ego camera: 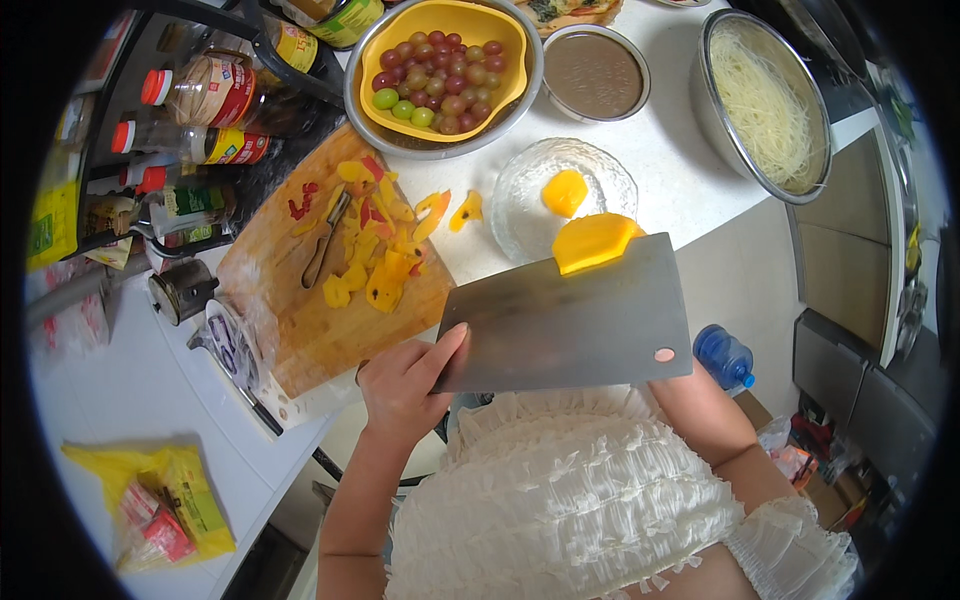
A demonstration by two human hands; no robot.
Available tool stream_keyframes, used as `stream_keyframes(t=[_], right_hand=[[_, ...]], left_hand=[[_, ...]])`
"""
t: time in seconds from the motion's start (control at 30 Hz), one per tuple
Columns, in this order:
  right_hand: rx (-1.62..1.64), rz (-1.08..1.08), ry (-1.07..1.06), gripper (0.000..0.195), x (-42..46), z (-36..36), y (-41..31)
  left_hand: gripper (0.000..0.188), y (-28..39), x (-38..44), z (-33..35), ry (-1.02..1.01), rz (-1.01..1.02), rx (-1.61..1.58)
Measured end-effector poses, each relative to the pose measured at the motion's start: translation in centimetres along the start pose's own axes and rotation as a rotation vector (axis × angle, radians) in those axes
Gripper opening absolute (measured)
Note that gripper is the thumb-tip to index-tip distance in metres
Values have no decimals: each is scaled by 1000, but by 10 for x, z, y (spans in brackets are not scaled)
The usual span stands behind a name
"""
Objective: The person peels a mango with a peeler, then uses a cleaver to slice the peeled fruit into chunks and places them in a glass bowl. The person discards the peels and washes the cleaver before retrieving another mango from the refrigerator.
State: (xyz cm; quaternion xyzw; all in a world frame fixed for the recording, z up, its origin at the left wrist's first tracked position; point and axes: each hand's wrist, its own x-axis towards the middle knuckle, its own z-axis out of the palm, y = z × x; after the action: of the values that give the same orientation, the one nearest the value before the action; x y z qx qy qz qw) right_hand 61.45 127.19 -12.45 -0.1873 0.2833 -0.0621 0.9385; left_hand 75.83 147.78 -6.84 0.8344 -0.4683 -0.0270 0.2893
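Observation:
My left hand (412, 382) grips the handle end of a broad metal cleaver (562, 322), its thumb pressed on the blade. At the blade's far edge, a peeled yellow mango piece (596, 244) shows above the steel. My right forearm (705, 409) reaches behind the cleaver, which hides that hand; what it holds cannot be seen. Beyond the blade stands a clear glass bowl (517, 187) with a cut mango chunk (565, 193) inside. A wooden cutting board (300, 341) to the left carries mango peels (386, 277) and a metal peeler (326, 240).
Grapes (442, 79) fill a yellow basket (506, 30) set in a metal basin (531, 90). A bowl of brown liquid (596, 71) and a metal bowl of thin noodles (757, 105) stand farther right. Bottles (202, 94) crowd a rack at left. A knife (259, 412) lies near the board.

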Motion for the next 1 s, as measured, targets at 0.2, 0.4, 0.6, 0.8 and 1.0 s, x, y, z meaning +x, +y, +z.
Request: stream_keyframes(t=[0.2,0.4,0.6,0.8,1.0], right_hand=[[61,-111,33,59,13,-2,12],[-102,-37,306,78,-5,26,-11],[-142,33,206,69,-5,-7,9],[-273,-59,135,67,-3,10,4],[-47,-49,-45,76,-1,11,-6]], left_hand=[[26,16,21,13,-44,-14,-13],[27,-11,0,4,-73,-91,-22],[30,4,12,14,-144,-151,-83],[33,7,25,19,-199,-203,-85],[31,3,39,10,-425,-566,-290]])
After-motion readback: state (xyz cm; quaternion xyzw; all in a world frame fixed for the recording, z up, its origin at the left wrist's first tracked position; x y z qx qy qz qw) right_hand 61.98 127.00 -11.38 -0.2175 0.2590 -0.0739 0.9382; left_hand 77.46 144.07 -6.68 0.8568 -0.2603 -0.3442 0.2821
